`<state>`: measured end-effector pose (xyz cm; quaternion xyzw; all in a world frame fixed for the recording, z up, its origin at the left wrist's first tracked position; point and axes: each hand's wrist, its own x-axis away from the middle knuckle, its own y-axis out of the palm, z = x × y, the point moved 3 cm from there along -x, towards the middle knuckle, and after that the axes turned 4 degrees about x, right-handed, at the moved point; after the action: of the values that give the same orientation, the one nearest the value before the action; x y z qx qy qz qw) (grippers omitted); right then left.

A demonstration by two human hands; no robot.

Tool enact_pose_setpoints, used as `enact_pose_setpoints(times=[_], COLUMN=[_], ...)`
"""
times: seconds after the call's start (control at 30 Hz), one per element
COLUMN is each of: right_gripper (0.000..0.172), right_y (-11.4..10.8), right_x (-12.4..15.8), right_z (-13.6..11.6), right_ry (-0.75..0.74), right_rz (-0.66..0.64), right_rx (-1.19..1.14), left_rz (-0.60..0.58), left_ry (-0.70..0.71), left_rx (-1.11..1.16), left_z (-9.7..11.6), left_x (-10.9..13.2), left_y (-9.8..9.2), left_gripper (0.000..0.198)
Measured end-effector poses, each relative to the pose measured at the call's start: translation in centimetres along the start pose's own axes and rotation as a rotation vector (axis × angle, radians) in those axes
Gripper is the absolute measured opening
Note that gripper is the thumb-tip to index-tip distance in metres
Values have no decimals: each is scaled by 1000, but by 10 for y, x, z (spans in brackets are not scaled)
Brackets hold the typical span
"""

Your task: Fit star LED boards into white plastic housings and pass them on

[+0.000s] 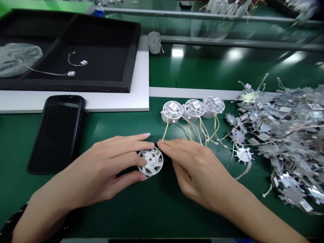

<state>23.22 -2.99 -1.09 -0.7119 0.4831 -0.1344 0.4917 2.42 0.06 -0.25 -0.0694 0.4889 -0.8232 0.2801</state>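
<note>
On the green work surface lies a small round white fan housing [151, 166] with spokes and a hub. My left hand [111, 162] grips its left side between thumb and fingers. A thin yellow and white wire [165, 131] runs from the hub up past my right fingertips. My right hand [192, 165] is closed, with thumb and index finger pinched on that wire at the housing's upper right edge. Just beyond my hands stand three similar white fan units [173, 111] in a row, with labels on top and loose wires in front.
A large pile of silvery toothed discs with wires [291, 125] covers the right side. At left lie a black phone [57, 133] and a black divided tray [101, 44] on a white board [141, 81]. Stacked white cylinders [154, 44] stand behind, near a metal rail [215, 40].
</note>
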Motion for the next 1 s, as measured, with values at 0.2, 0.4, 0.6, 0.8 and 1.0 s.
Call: enact_pose_setpoints(times=[0.2, 0.4, 0.6, 0.8, 1.0], right_gripper=[36, 44, 44, 21, 35], right_y=[-2, 0, -10, -74, -89], right_x=[-3, -1, -1, 17, 49], right_z=[-4, -1, 0, 43, 76], right_ry=[48, 2, -74, 372, 727], right_rz=[-134, -333, -355, -15, -222], right_rx=[-22, -33, 22, 377, 582], left_rz=[-8, -69, 71, 100, 160], left_ry=[-5, 38, 189, 190, 169], left_rx=[89, 60, -94, -146, -201], left_z=[4, 7, 14, 15, 7], left_x=[0, 0, -8, -12, -14], left_y=[3, 13, 17, 22, 22], left_gripper=[12, 30, 24, 32, 34])
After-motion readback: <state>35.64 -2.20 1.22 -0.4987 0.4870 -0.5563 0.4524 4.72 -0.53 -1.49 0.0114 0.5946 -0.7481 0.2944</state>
